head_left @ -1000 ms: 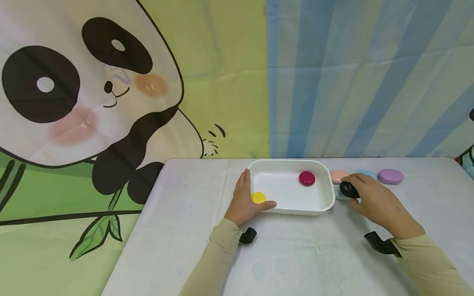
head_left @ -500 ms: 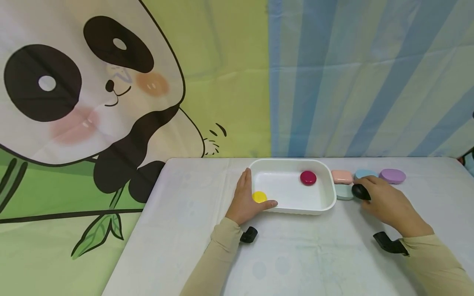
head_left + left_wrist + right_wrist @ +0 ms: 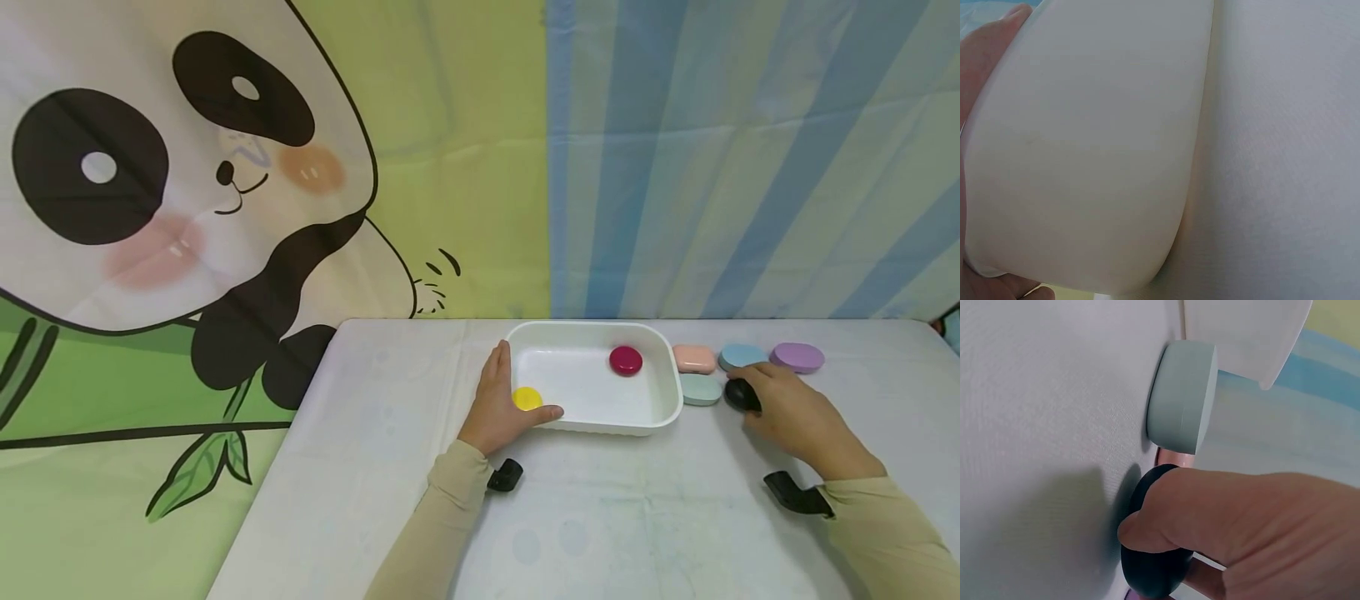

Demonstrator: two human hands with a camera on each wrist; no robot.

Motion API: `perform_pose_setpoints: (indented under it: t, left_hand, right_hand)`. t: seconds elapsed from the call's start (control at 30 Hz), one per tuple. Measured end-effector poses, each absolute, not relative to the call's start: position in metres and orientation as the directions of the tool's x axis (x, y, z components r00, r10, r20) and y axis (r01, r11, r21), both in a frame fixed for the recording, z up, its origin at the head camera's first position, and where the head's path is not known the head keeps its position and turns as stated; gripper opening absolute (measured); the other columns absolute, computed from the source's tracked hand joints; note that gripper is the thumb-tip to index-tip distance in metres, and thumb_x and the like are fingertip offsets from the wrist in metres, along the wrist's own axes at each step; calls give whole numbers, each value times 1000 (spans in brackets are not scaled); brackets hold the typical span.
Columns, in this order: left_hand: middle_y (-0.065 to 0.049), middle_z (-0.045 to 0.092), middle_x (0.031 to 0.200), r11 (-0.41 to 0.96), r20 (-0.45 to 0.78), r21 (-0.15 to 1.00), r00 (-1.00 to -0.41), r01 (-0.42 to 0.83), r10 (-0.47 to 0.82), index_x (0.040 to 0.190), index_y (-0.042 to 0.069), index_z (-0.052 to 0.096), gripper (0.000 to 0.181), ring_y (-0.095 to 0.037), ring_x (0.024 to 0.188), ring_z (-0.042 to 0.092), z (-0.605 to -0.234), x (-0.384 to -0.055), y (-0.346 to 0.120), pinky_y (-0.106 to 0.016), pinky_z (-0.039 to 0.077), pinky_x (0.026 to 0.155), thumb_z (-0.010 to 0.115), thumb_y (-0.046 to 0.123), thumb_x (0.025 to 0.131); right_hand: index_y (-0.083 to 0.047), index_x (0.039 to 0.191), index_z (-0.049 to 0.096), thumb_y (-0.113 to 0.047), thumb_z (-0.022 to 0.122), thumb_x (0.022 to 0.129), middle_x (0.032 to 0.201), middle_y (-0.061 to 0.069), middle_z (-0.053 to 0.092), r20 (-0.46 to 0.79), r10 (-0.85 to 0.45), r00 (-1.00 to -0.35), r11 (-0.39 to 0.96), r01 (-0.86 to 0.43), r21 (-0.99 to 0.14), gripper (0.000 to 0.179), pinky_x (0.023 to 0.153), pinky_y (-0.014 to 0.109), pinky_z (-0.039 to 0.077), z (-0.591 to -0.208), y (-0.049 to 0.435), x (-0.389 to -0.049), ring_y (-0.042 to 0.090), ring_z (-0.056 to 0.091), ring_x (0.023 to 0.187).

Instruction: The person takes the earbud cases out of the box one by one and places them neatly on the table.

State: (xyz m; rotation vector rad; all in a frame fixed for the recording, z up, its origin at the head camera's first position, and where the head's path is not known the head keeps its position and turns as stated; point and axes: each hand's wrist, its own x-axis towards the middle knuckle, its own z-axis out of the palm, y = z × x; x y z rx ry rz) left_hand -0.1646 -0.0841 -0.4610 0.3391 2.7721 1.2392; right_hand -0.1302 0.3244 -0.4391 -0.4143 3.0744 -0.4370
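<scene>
object [image 3: 1155,574], black, between right thumb [image 3: 1142,532] and fingers [image 3: 1205,577]

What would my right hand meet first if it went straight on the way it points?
Likely the pale green oval block, reached first by the black rounded object your right hand holds; exact depth is unclear.

White tray [image 3: 577,396] here, and look, a yellow disc [image 3: 527,398] and a deep red disc [image 3: 626,361] blazing against it! Pastels too: salmon-pink [image 3: 694,359], sky-blue [image 3: 740,356], pale grey-green [image 3: 701,390] and lilac pieces [image 3: 798,357], then one black piece [image 3: 742,395]. Beige sleeves [image 3: 446,504], white tabletop [image 3: 405,417], blue-striped cloth [image 3: 750,158], and a black-and-white panda [image 3: 187,200] with pink and orange cheeks!
</scene>
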Motion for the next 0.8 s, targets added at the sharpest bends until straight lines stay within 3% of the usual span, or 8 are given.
perform_pose_setpoints:
  t: [0.53,0.8]
  left_hand:
    - [-7,3,169,648,9,744,-973,161,232,163,16,0,133,-22,154,9,-460,-164,-83,-46,21,121,82,66,70]
    - [-5,2,169,660,1,735,-973,157,231,163,16,-1,134,-21,154,8,-461,-164,-83,-44,20,121,81,66,71]
  right_hand:
    - [5,131,56,1,79,74,127,38,53,34,-264,-964,928,-264,-262,62,77,69,49,-441,327,-130,57,51,113]
    - [5,127,61,1,78,77,124,32,58,168,-279,-945,923,-312,-225,54,79,66,50,-425,308,-124,53,54,111]
